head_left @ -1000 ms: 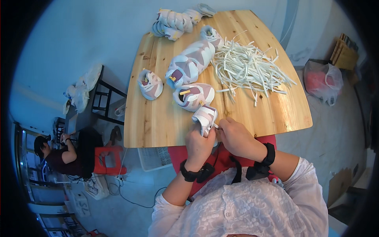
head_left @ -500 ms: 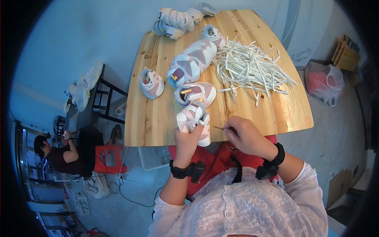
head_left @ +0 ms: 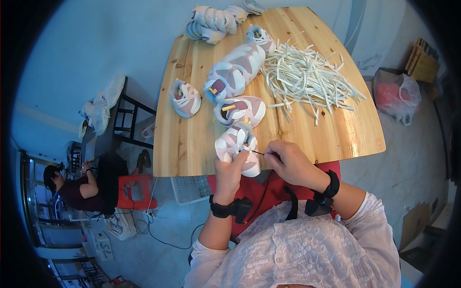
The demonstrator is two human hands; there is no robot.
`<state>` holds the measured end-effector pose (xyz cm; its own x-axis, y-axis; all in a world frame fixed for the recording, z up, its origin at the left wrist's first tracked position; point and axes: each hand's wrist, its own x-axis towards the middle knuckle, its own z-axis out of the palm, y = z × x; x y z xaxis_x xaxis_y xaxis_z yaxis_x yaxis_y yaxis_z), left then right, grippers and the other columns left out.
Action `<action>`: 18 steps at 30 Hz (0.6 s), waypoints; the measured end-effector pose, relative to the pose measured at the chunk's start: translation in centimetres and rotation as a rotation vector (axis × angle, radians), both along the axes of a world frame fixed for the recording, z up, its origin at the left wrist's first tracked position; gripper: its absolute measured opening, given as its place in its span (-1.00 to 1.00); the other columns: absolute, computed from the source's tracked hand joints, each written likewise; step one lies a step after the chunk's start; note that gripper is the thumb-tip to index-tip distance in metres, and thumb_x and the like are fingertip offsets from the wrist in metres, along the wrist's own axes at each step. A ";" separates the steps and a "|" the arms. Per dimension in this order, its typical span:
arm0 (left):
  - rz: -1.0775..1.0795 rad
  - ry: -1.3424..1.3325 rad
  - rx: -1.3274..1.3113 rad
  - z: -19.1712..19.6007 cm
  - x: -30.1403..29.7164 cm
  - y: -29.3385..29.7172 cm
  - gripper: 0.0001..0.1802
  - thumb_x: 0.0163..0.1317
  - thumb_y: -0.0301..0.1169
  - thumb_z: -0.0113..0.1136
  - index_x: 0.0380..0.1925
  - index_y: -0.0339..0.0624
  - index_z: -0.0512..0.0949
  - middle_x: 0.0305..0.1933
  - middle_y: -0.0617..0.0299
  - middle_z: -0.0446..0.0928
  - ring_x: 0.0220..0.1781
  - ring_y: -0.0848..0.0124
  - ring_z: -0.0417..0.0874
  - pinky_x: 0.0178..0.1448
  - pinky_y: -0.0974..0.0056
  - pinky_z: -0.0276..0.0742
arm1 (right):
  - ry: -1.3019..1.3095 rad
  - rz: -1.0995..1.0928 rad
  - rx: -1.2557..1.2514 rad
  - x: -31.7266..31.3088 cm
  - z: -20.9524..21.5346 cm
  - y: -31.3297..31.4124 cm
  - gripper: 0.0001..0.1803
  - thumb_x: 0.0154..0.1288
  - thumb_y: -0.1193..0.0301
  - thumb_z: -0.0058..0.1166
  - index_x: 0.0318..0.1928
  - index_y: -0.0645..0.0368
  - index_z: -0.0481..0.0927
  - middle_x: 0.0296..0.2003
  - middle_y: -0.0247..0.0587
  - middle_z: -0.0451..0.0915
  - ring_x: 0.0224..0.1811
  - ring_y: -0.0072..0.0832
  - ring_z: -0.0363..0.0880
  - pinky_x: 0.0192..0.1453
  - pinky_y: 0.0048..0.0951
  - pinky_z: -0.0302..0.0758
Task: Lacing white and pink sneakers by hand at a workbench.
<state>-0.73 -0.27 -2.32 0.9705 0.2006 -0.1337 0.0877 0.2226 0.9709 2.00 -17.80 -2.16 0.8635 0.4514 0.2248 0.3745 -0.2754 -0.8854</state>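
Observation:
At the near edge of the table, my left hand grips a small white and pink shoe upper, thumb over its lacing opening. My right hand is closed around a thin dark hooked tool, whose tip meets the shoe upper at the lace opening. Just beyond it lies another shoe upper with a yellow tab. A nested row of shoe uppers stretches away behind that. One more laced shoe upper stands apart on the left.
White flat laces lie heaped on the right of the wooden table. More stacked uppers sit at the far edge. Below the table is a white basket. Another person sits at the left near a red stool.
My right hand has moved left, bringing the tool's tip from beside the shoe upper to its lace opening. My left hand keeps its hold.

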 end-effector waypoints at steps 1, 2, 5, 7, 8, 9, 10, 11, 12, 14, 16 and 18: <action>-0.002 0.001 0.000 0.0 0.0 0.0 -0.60 0.14 -0.65 0.08 0.03 -0.35 0.41 -0.05 0.18 0.52 -0.06 0.42 0.58 -0.02 0.30 0.52 | 0.019 -0.002 0.003 0.0 0.0 0.0 -0.88 0.23 0.51 0.02 -0.37 0.35 0.48 -0.49 0.04 0.51 -0.45 -0.14 0.51 -0.33 -0.29 0.43; -0.009 -0.014 -0.015 -0.1 0.0 0.1 -0.61 0.14 -0.65 0.08 0.03 -0.34 0.41 -0.05 0.19 0.52 -0.05 0.43 0.57 -0.01 0.30 0.52 | 0.020 -0.003 0.003 0.0 0.0 0.0 -0.88 0.23 0.51 0.02 -0.37 0.35 0.48 -0.49 0.04 0.51 -0.45 -0.14 0.51 -0.33 -0.29 0.43; -0.017 -0.034 -0.009 -0.5 0.0 0.2 -0.61 0.15 -0.65 0.09 0.03 -0.32 0.42 -0.06 0.20 0.52 -0.06 0.44 0.56 0.00 0.31 0.51 | 0.065 -0.003 0.008 0.1 0.2 0.0 -0.86 0.24 0.49 0.01 -0.36 0.36 0.48 -0.49 0.04 0.52 -0.45 -0.17 0.52 -0.33 -0.30 0.43; -0.018 -0.037 0.012 -0.7 0.0 0.3 -0.61 0.15 -0.65 0.09 0.03 -0.31 0.42 -0.06 0.21 0.52 -0.07 0.45 0.56 0.00 0.32 0.50 | 0.096 0.004 0.001 0.2 0.1 0.1 -0.85 0.25 0.48 0.01 -0.35 0.36 0.49 -0.49 0.03 0.52 -0.47 -0.22 0.51 -0.33 -0.32 0.43; -0.010 -0.035 0.008 -0.8 0.0 0.2 -0.62 0.15 -0.65 0.09 0.02 -0.30 0.42 -0.06 0.21 0.52 -0.07 0.45 0.56 0.00 0.32 0.50 | 0.097 0.003 0.001 0.1 0.2 0.1 -0.85 0.25 0.48 0.01 -0.35 0.36 0.49 -0.49 0.03 0.52 -0.47 -0.22 0.51 -0.33 -0.32 0.43; -0.001 -0.034 0.004 -0.8 0.0 0.2 -0.62 0.16 -0.64 0.10 0.02 -0.30 0.42 -0.06 0.22 0.52 -0.07 0.46 0.55 0.00 0.32 0.50 | 0.140 -0.006 -0.007 0.1 0.5 0.2 -0.84 0.24 0.46 -0.01 -0.36 0.36 0.49 -0.48 0.06 0.53 -0.43 -0.15 0.53 -0.30 -0.27 0.44; -0.001 -0.034 0.004 -1.0 0.0 0.1 -0.62 0.16 -0.64 0.10 0.02 -0.30 0.42 -0.06 0.22 0.52 -0.07 0.46 0.55 0.00 0.32 0.50 | 0.183 -0.016 -0.015 0.1 0.7 0.2 -0.82 0.23 0.44 -0.02 -0.37 0.36 0.50 -0.47 0.09 0.54 -0.39 -0.07 0.54 -0.27 -0.21 0.45; 0.003 -0.062 0.011 -1.2 0.0 0.1 -0.63 0.16 -0.64 0.11 0.02 -0.30 0.42 -0.07 0.22 0.52 -0.07 0.46 0.55 0.00 0.32 0.50 | 0.182 -0.016 -0.015 0.1 0.5 0.3 -0.82 0.23 0.44 -0.02 -0.37 0.36 0.50 -0.47 0.09 0.54 -0.39 -0.07 0.54 -0.27 -0.21 0.45; 0.006 -0.091 0.018 -1.3 -0.1 0.0 -0.63 0.17 -0.63 0.12 0.01 -0.30 0.43 -0.07 0.22 0.52 -0.06 0.46 0.55 0.01 0.32 0.50 | 0.218 -0.019 0.009 0.1 0.2 0.3 -0.81 0.24 0.43 -0.03 -0.36 0.35 0.50 -0.47 0.08 0.55 -0.41 -0.10 0.55 -0.28 -0.23 0.45; 0.006 -0.102 0.060 -1.3 -0.3 -0.3 -0.63 0.17 -0.62 0.13 0.02 -0.30 0.43 -0.07 0.21 0.52 -0.07 0.47 0.55 -0.01 0.33 0.50 | 0.253 -0.023 0.033 0.0 -0.1 0.5 -0.80 0.25 0.42 -0.04 -0.36 0.35 0.50 -0.48 0.06 0.55 -0.42 -0.13 0.56 -0.29 -0.24 0.46; 0.007 -0.113 0.102 -1.4 -0.5 -0.7 -0.63 0.18 -0.61 0.14 0.02 -0.30 0.42 -0.07 0.21 0.53 -0.07 0.48 0.55 -0.02 0.34 0.51 | 0.325 -0.035 0.077 -0.2 -0.2 0.9 -0.80 0.25 0.41 -0.05 -0.35 0.35 0.49 -0.50 0.04 0.56 -0.43 -0.17 0.56 -0.31 -0.26 0.46; 0.068 -0.198 0.240 -1.6 -0.7 -1.2 -0.75 0.21 -0.56 0.14 -0.09 -0.35 0.50 -0.24 0.20 0.59 -0.22 0.48 0.62 -0.19 0.36 0.55 | 0.326 -0.048 0.087 -0.3 -0.7 1.2 -0.80 0.25 0.41 -0.04 -0.36 0.34 0.49 -0.50 0.03 0.56 -0.44 -0.18 0.56 -0.32 -0.26 0.46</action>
<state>-1.39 -1.44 -3.92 0.9563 0.2686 0.1151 -0.1152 -0.0157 0.9932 1.72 -16.57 -2.86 0.9161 0.3997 -0.0307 0.0565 -0.2045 -0.9772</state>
